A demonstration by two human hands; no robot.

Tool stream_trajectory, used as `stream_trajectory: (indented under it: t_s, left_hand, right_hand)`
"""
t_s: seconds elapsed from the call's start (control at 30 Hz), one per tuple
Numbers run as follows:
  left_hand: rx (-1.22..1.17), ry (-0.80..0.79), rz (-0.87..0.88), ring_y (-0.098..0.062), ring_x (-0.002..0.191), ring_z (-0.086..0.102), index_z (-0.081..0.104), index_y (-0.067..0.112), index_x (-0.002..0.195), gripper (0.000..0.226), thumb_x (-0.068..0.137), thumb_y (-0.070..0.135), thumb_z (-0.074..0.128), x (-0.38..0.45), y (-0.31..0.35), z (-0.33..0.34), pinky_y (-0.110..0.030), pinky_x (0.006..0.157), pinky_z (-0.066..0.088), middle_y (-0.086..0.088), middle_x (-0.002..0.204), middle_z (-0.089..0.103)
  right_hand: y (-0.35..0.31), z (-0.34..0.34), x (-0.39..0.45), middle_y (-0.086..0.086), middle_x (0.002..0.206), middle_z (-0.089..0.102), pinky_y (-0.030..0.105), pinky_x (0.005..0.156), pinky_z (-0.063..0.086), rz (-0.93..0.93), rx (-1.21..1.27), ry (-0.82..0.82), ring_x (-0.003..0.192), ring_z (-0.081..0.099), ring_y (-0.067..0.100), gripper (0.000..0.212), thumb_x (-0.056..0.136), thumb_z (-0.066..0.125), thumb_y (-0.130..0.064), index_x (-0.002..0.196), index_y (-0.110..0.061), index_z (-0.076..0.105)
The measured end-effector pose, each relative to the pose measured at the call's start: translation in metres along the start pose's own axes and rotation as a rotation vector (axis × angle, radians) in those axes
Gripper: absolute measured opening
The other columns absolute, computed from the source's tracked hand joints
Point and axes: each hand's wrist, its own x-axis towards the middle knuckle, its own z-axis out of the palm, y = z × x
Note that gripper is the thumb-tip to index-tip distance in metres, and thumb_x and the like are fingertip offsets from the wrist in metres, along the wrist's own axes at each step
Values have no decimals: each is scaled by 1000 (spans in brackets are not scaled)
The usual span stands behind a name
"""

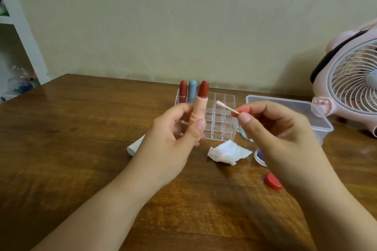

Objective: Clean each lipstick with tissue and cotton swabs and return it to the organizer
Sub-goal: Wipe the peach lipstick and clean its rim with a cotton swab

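My left hand holds an uncapped lipstick upright: a peach tube with a dark red bullet raised at the top. My right hand pinches a cotton swab by its wooden stick, its pinkish tip pointing left, a short gap from the lipstick. Behind them stands the clear acrylic organizer with a red lipstick and a grey-blue lipstick in its back-left cells. A crumpled white tissue lies in front of it. A red cap lies on the table under my right wrist.
A clear lidded plastic box sits right of the organizer, a pink desk fan beyond it. A white tube-like object lies left of my left hand. A small clear container is partly hidden by my right hand. The wooden table meets the wall behind.
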Motion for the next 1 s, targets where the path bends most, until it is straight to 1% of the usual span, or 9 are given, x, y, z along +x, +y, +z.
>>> stream_trajectory:
  t_s: [0.1,0.2,0.33,0.43,0.5,0.63,0.73,0.9,1.0]
  left_hand:
    - [-59,-51,-3,-10,83,68,59,26,113,35,80,39,56,0,1,3,-27,65,56,5,91,67]
    - [-117,-75,0,-13,86,68,60,24,110,34,78,37,58,-1,1,4,-26,65,57,5,90,67]
    - [-103,-92,7,-10,83,69,59,29,107,34,75,41,58,-1,2,4,-28,69,57,13,88,68]
    - [-94,-84,19,-10,81,69,59,28,105,34,74,40,59,-2,1,5,-32,70,58,16,86,68]
    - [-86,-84,18,-10,81,69,59,30,105,33,73,39,59,-2,0,5,-32,71,57,14,88,68]
    - [-79,-83,22,-11,81,69,59,29,106,32,75,36,59,-2,1,5,-27,67,56,7,90,69]
    - [-61,-78,15,-11,74,69,59,31,106,33,74,39,58,-3,3,5,-17,60,51,9,86,70]
    - [-65,-80,13,-11,75,69,59,28,107,34,75,37,59,-3,4,5,-21,66,54,6,86,69]
    - [-89,-78,12,-9,71,68,60,28,104,31,74,35,58,-4,6,5,-13,57,49,1,81,69]
  right_hand:
    - [-2,-3,-1,-2,77,62,11,59,45,-72,-66,27,68,56,6,13,75,56,-37,80,-32,68]
    - [-1,-3,-1,-5,69,60,8,60,42,-121,-124,40,69,56,4,12,76,56,-37,80,-34,67]
    - [0,-4,-2,-7,71,60,12,64,45,-149,-187,48,75,56,7,12,76,53,-41,81,-38,64]
    - [1,-4,-1,-9,75,59,12,61,43,-162,-180,57,71,55,8,11,77,55,-39,82,-38,64]
    - [1,-5,-1,-7,72,58,11,59,42,-172,-180,65,69,54,8,10,78,56,-38,82,-37,65]
    - [1,-5,-1,-8,68,57,12,58,42,-184,-199,65,69,54,7,10,77,56,-38,82,-36,65]
    - [1,-6,-1,-5,67,57,12,59,42,-190,-207,63,69,54,7,8,78,57,-36,81,-37,64]
    - [1,-8,0,-8,76,58,10,59,41,-176,-189,67,69,54,5,8,79,57,-36,81,-36,64]
    - [2,-9,1,-9,76,58,11,59,42,-168,-198,66,70,54,5,9,79,56,-36,81,-37,64]
